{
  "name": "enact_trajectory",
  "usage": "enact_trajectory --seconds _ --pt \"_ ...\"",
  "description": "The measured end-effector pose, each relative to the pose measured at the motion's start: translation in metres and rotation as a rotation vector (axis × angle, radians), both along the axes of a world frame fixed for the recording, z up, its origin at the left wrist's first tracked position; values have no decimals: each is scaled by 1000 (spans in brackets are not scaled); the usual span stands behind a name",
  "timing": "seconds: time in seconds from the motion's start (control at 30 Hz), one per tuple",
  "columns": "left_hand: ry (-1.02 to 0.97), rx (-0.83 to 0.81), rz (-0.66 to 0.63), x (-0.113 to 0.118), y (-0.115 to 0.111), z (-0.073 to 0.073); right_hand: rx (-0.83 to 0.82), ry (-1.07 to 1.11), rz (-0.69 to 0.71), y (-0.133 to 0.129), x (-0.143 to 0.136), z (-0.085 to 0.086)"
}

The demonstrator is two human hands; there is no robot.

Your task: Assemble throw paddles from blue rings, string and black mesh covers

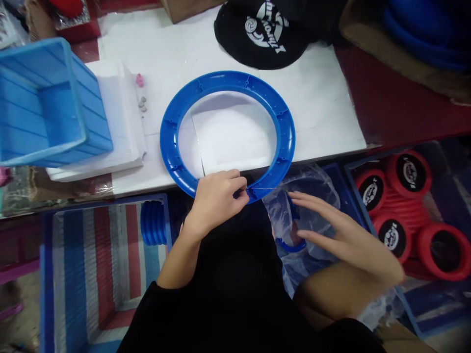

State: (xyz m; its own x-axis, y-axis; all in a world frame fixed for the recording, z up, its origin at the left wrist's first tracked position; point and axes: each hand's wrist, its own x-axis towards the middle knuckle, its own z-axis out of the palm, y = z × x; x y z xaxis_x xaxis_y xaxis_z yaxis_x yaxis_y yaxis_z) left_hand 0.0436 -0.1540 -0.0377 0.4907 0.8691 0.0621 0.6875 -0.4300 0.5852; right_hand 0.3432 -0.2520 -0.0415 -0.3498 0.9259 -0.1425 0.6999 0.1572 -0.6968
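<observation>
A large blue plastic ring [227,81], ribbed side up, lies on the white-covered table and hangs over its front edge. My left hand [221,196] is closed in a pinch over the ring's near rim and hides part of it. A thin pale strand [263,188] runs to the right from near its fingertips; what the fingers grip is hidden. My right hand [342,235] is apart from the ring, fingers spread with nothing in them. It hovers over a clear plastic bag [320,184] with blue plastic parts [290,245] inside.
A light blue bin [91,108] stands at the left on white sheets. A black round piece with white lettering [265,34] lies at the back. Below the table edge are a striped-lined crate [103,260] and a crate with red rings [445,250] and red ribbed parts.
</observation>
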Motion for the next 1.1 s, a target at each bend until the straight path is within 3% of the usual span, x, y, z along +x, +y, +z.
enact_trajectory --seconds 0.1,0.17,0.27,0.37,0.53,0.83,1.1 --pt "9 2 3 0 0 0 269 73 -250 25 -60 7" --pt "7 -5 0 0 1 1 366 105 -300 34 -85 0" --pt "-1 -19 -4 -1 2 1 452 58 -311 40 -93 -12" --pt "2 -28 1 0 2 2 490 -14 -253 42 -86 -14" --pt "22 -27 13 1 1 2 439 88 -160 52 -85 -1" --pt "-6 10 -60 -6 5 0 456 47 -404 54 -103 -16" --pt "2 -47 -214 -21 17 9 215 78 -510 51 -112 -7"
